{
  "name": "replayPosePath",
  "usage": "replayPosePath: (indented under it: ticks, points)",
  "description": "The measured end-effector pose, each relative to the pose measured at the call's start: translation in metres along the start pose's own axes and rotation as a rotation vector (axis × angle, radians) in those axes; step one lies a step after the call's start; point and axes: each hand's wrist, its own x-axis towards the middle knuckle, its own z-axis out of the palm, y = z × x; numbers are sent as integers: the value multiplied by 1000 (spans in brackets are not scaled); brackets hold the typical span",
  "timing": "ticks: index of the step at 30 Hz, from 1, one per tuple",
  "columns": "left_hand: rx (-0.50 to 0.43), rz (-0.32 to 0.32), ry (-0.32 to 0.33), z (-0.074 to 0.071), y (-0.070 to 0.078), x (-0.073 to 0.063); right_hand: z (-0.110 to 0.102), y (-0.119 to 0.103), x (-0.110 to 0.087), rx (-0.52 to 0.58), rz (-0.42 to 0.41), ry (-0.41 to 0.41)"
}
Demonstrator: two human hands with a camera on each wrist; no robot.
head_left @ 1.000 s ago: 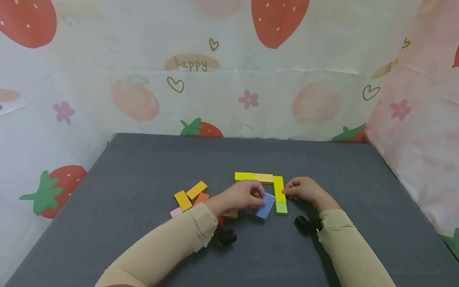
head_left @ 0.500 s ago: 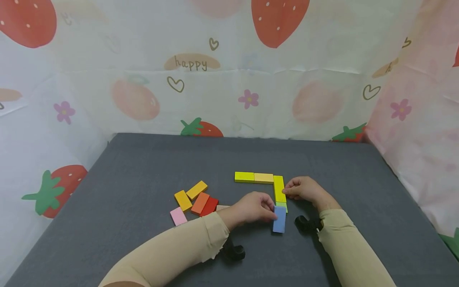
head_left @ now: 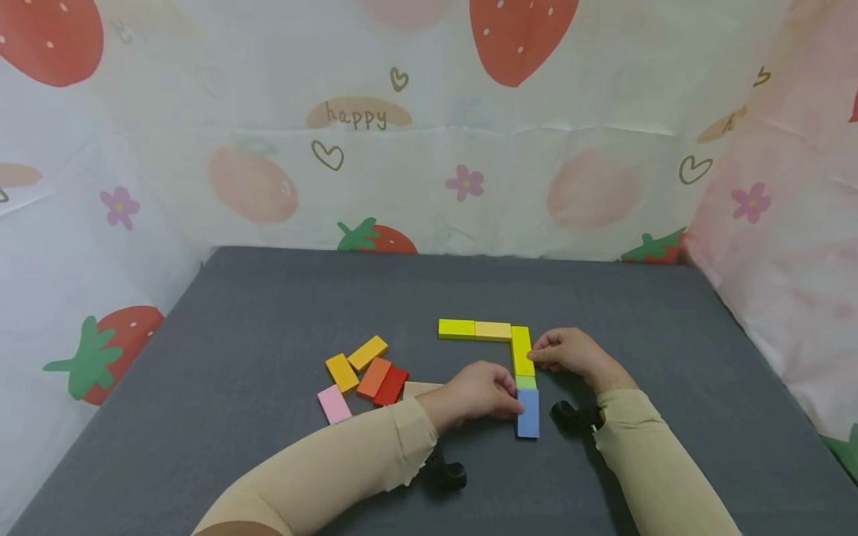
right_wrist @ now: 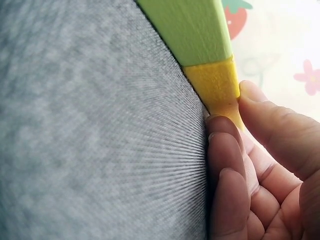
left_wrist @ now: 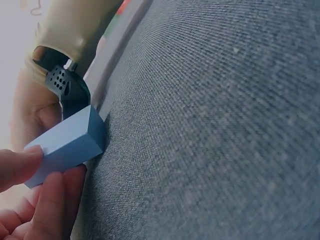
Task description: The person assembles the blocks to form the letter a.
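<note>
My left hand (head_left: pixel 479 391) pinches a blue block (head_left: pixel 528 415) between thumb and fingers; the left wrist view shows this grip too. The blue block lies in line with the green block (head_left: pixel 526 382), at its near end. Beyond the green one is a long yellow block (head_left: pixel 520 348). My right hand (head_left: pixel 573 357) is on that yellow block's right side, thumb at its upper edge and curled fingers against it, as the right wrist view shows. From its far end a light-orange block (head_left: pixel 492 332) and a yellow-green block (head_left: pixel 456 329) run leftward, forming a corner.
Left of my left forearm lie loose blocks: two amber ones (head_left: pixel 342 373), an orange one (head_left: pixel 374 378), a red one (head_left: pixel 392 386), a pink one (head_left: pixel 334 405) and a beige one (head_left: pixel 419 388) partly hidden by the wrist. Dark grey cloth (head_left: pixel 302 298) covers the table.
My left hand has carried the blue block toward me and rightward, turning it from a tilt into line with the green block's near end. My right hand has stayed in place.
</note>
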Motion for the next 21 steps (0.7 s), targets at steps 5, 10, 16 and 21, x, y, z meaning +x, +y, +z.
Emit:
replayPosePath:
  ticks: [5, 10, 16, 21]
  points:
    - [24, -29, 12, 2, -1, 2, 0, 0, 0, -2, -1, -2]
    - [45, -65, -2, 2, -1, 3, 1, 0, 0, 0, -1, -7]
    - [27, -95, -46, 2, 1, 5, 1, 0, 1, 0, 0, -4]
    - [32, -108, -68, 4, 2, 7, 0, 1, 1, -3, -2, -2]
